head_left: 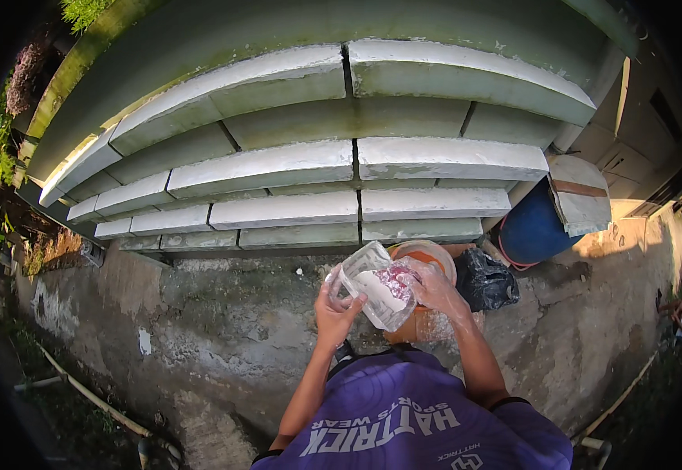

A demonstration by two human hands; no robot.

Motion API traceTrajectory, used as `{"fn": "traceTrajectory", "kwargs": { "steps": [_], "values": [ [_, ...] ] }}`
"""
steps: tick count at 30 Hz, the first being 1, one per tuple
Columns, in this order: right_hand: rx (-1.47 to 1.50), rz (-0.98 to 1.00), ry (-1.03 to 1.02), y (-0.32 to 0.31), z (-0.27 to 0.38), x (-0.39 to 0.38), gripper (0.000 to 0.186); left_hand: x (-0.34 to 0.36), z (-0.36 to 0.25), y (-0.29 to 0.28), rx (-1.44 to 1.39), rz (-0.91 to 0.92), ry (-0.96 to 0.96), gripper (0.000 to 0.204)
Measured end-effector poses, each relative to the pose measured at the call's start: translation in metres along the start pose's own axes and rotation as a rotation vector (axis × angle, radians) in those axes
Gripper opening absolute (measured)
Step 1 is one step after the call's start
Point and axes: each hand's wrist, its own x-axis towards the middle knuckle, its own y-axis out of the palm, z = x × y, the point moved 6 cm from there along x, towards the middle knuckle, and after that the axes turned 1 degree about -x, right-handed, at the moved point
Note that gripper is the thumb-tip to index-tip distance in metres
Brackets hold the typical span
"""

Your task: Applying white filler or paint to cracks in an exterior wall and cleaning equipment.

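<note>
The left hand grips a clear, boxy plastic tub at its nine o'clock side; the right hand, at three, grips a crumpled red, white-smeared wad over its opening. Best hold the tub steady — and press gently, letting drips fall inside, clear of the round orange bucket at two o'clock.

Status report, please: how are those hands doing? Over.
Left hand gripping clear tub. Right hand holding pinkish wad at tub's mouth. White material inside. Bucket just beyond, not blocking hands.
</note>
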Motion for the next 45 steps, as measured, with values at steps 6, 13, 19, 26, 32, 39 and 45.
{"fn": "traceTrajectory", "kwargs": {
  "steps": [6, 13, 19, 26, 32, 39, 45],
  "values": [
    [0.033, -0.033, -0.009, 0.004, -0.003, 0.005, 0.035, -0.001, 0.010, 0.005, -0.074, -0.019, -0.020, 0.074],
    [-0.095, -0.105, -0.072, 0.005, 0.015, -0.007, 0.034, -0.005, 0.013, 0.007, -0.056, -0.046, 0.056, 0.076],
    [0.027, -0.279, 0.033, -0.040, 0.046, -0.005, 0.036, -0.015, 0.008, 0.000, -0.078, -0.103, 0.225, 0.079],
    [-0.039, -0.093, 0.103, -0.032, 0.039, 0.002, 0.040, -0.020, -0.002, 0.009, 0.011, 0.086, 0.241, 0.081],
    [-0.075, 0.013, 0.077, -0.031, 0.052, 0.002, 0.043, -0.019, -0.003, 0.010, 0.029, 0.125, 0.201, 0.080],
    [-0.196, -0.141, 0.153, -0.049, 0.046, -0.007, 0.041, -0.018, -0.004, 0.006, 0.048, 0.140, 0.224, 0.080],
    [-0.154, 0.035, 0.201, -0.020, 0.047, -0.005, 0.043, -0.016, -0.002, 0.010, -0.045, 0.200, 0.133, 0.080]
  ]
}}
